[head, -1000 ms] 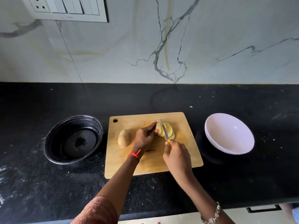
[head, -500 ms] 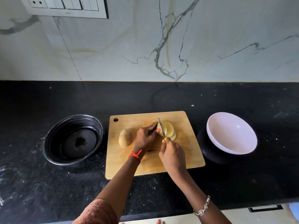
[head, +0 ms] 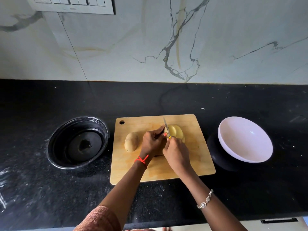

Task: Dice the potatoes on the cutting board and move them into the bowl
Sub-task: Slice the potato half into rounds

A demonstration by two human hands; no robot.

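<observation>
A wooden cutting board lies on the black counter. A whole brown potato rests on its left part. Yellow cut potato slices lie near the board's far middle. My left hand holds the cut potato from the left with curled fingers. My right hand grips a knife by its yellow handle; the blade points away and stands in the potato between the hands. A white bowl sits to the right of the board, tilted.
A black round pan sits left of the board. The marble wall rises behind the counter, with a switch panel at top left. The counter's front edge runs along the bottom.
The knife and my right hand have shifted left across the potato, closer to my left hand. The whole potato and the bowl have not moved.
</observation>
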